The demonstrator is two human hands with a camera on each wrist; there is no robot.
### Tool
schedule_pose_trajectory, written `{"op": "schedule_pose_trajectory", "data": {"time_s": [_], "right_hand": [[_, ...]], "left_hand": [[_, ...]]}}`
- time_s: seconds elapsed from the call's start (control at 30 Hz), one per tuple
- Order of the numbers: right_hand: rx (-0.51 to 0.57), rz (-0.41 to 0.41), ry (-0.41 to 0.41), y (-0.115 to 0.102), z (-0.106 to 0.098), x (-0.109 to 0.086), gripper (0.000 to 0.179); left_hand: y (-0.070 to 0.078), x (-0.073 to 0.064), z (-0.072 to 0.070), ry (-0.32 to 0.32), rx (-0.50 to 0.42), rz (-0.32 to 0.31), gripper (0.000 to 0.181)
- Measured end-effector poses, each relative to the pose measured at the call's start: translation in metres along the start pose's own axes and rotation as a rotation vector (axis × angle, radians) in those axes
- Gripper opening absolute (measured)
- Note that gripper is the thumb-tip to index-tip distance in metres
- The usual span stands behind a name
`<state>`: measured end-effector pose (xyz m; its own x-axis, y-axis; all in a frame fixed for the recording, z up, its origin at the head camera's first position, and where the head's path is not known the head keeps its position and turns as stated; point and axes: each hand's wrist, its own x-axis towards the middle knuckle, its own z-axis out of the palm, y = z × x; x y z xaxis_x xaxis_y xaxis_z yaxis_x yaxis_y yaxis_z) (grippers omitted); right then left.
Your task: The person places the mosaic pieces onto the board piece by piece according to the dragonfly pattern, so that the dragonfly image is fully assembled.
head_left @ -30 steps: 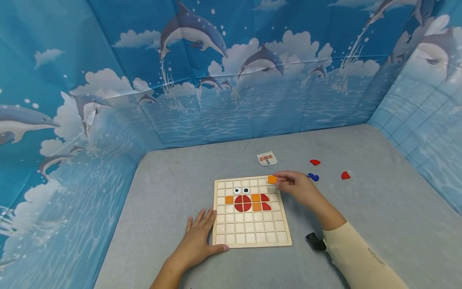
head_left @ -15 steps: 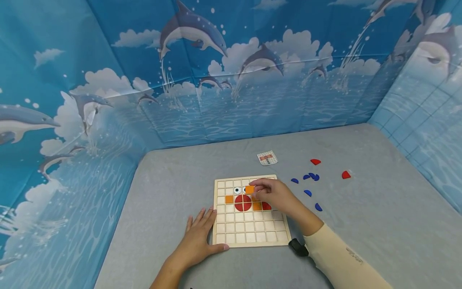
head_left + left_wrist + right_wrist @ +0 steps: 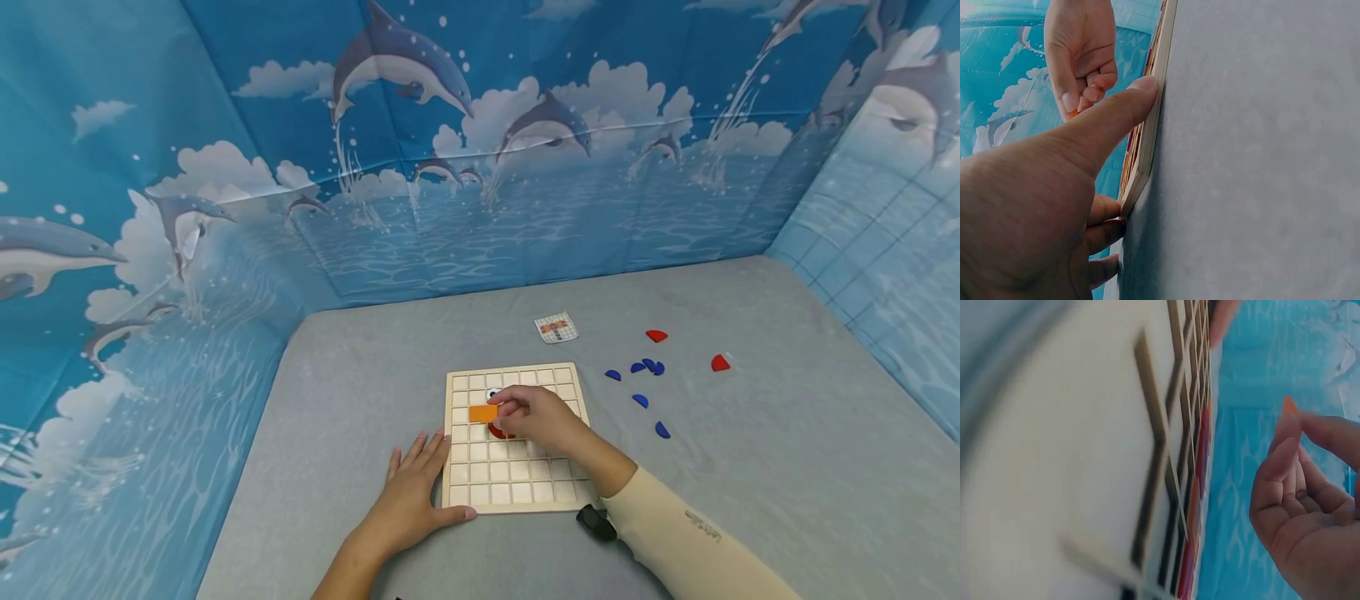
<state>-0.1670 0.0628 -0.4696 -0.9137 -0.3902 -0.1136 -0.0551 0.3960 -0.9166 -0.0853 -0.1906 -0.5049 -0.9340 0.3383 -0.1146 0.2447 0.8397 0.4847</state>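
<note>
A: Main risk?
B: Orange tile (image 3: 1289, 405), held above the wooden grid board (image 3: 525, 508). Lowered askew, it could catch a divider or nudge the red piece (image 3: 497, 431); fingers screen the cells.
A: Hands?
B: Right hand (image 3: 536, 417) pinches the tile. Left hand (image 3: 412, 492) spread, touching the board's edges.

Orange tile (image 3: 1289, 405), pale gridded board (image 3: 500, 472), blue pieces (image 3: 640, 401), red wedges (image 3: 720, 363), blue dolphin-print backdrop (image 3: 450, 242)

A blue backdrop (image 3: 480, 187), printed with dolphins (image 3: 405, 67), white clouds (image 3: 611, 96) and rippled water (image 3: 450, 242), borders the grey surface (image 3: 750, 467) along its far, left and right sides.
</note>
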Motion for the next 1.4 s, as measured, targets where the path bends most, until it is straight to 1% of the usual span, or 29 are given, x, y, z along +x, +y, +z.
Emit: {"op": "schedule_pose_trajectory", "data": {"time_s": [0.1, 0.23, 0.43, 0.63, 0.73, 0.87, 0.97, 1.2, 1.4], "right_hand": [[-0.007, 0.005, -0.005, -0.001, 0.009, 0.001, 0.027], [-0.023, 0.025, 0.009, -0.001, 0.019, 0.001, 0.024], [-0.038, 0.059, 0.014, 0.0, 0.027, 0.0, 0.022], [-0.127, 0.069, 0.009, 0.003, 0.03, 0.001, 0.026], [-0.183, 0.084, 0.026, 0.005, 0.032, 0.003, 0.026], [-0.271, 0.062, 0.057, 0.006, 0.034, 0.005, 0.025], [-0.309, 0.04, 0.067, 0.007, 0.036, 0.007, 0.026], [-0.343, 0.011, 0.067, 0.009, 0.039, 0.01, 0.026], [-0.358, 0.007, 0.068, 0.008, 0.041, 0.011, 0.025]], "left_hand": [[-0.001, 0.0, 0.0, 0.002, 0.001, 0.002, 0.113], [-0.001, 0.0, 0.001, 0.0, -0.004, 0.002, 0.112], [-0.002, 0.0, 0.001, -0.001, -0.006, 0.003, 0.112], [-0.002, 0.0, 0.001, 0.0, 0.007, 0.007, 0.112], [-0.002, 0.0, 0.001, 0.0, 0.006, 0.007, 0.112], [-0.001, 0.0, 0.001, 0.005, -0.001, 0.006, 0.111], [-0.001, 0.0, 0.001, 0.005, -0.004, 0.003, 0.111], [-0.001, 0.0, 0.001, 0.003, -0.009, 0.001, 0.112], [-0.002, 0.001, 0.001, 0.008, -0.011, 0.003, 0.112]]}}
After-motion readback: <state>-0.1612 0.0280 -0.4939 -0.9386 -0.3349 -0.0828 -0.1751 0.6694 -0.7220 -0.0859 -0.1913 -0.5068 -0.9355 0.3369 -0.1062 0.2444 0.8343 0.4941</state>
